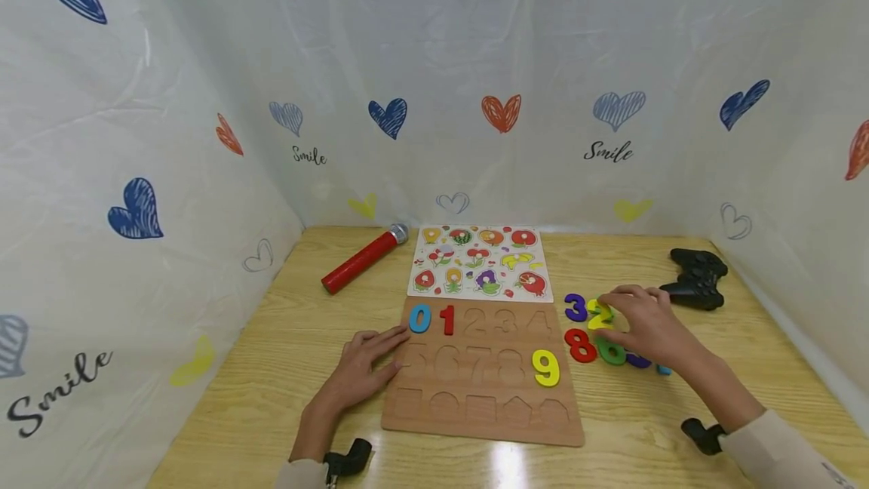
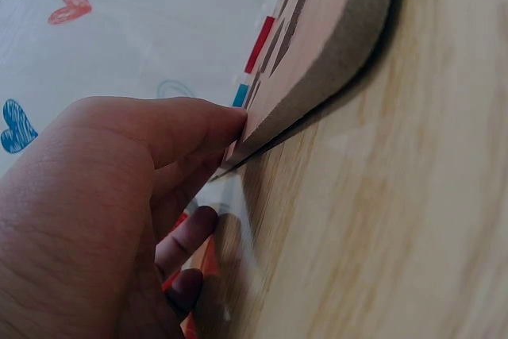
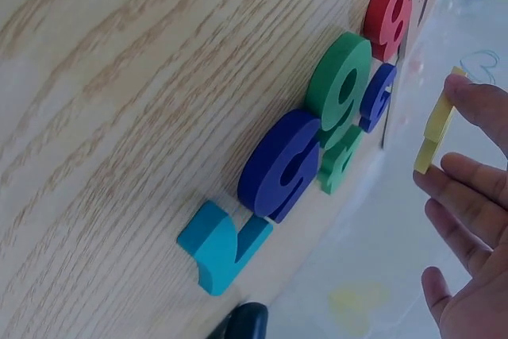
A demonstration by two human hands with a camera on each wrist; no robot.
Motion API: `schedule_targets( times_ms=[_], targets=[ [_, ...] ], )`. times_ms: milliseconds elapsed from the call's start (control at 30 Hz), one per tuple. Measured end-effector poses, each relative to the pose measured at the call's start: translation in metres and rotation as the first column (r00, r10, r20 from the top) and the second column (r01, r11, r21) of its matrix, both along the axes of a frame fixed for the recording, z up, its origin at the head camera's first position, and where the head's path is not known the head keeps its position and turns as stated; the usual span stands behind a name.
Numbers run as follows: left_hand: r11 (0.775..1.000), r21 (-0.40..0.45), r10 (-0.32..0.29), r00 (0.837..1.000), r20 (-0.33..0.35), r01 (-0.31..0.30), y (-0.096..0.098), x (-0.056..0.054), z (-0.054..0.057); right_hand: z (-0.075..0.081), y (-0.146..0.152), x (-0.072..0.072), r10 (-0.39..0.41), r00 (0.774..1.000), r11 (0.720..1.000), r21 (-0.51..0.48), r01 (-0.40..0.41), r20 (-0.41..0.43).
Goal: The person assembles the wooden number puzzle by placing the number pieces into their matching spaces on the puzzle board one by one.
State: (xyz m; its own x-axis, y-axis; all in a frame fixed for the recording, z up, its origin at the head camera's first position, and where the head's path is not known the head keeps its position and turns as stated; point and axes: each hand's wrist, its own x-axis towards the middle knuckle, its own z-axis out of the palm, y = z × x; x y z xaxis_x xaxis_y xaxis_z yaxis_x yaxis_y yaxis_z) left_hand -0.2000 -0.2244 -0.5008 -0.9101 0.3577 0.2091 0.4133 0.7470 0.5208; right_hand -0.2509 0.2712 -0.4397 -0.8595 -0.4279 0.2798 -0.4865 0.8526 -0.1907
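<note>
The right hand point(image 1: 655, 329) is pinching a thick yellow numeral 2 point(image 3: 433, 129) between thumb and fingertip, holding it above the pale wood-grain table point(image 1: 271, 391), between two and three o'clock from the brown wooden number board point(image 1: 482, 432). The left hand point(image 1: 361, 372) is resting at the board's nine o'clock edge, its fingers reaching outward and touching the rim. On the board, a light-blue 0 point(image 1: 419, 309) is sitting at ten o'clock, a red 1 point(image 1: 448, 321) at eleven and a yellow 9 point(image 1: 546, 354) at three.

Around the right hand, loose numerals are lying on the table: a dark-blue 3 point(image 1: 577, 308) past nine o'clock, a red 8 point(image 3: 379, 25) below it, a green 6 point(image 3: 319, 89) at eight, a dark-blue 5 point(image 3: 266, 160) toward seven and a light-blue angular numeral point(image 3: 216, 240) near six.

From the board, a white fruit-picture board point(image 1: 498, 259) is lying at twelve, a red microphone with a silver head point(image 1: 361, 260) at ten and a black game controller point(image 1: 699, 278) at two.
</note>
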Motion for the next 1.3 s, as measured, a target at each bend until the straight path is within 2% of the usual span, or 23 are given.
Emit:
schedule_targets(
  times_ms=[367, 600, 867, 1300],
  targets=[
    [1.000, -0.007, 0.010, 1.000, 0.018, -0.010, 0.001, -0.001, -0.001, 0.003, -0.012, 0.004, 0.016, 1.000, 1.000, 0.013, -0.016, 0.006],
    [1.000, -0.013, 0.008, 1.000, 0.003, -0.008, 0.001, 0.000, -0.001, 0.002, -0.021, 0.005, 0.031, 1.000, 1.000, -0.002, -0.031, 0.005],
    [1.000, -0.001, 0.005, 1.000, 0.007, -0.005, 0.000, 0.002, 0.002, 0.004, -0.035, 0.004, 0.063, 0.998, 0.998, -0.017, -0.062, 0.026],
    [1.000, -0.015, 0.013, 1.000, 0.019, -0.012, 0.000, 0.000, -0.001, 0.002, -0.053, 0.001, 0.080, 0.997, 0.997, -0.018, -0.079, 0.007]
  ],
)
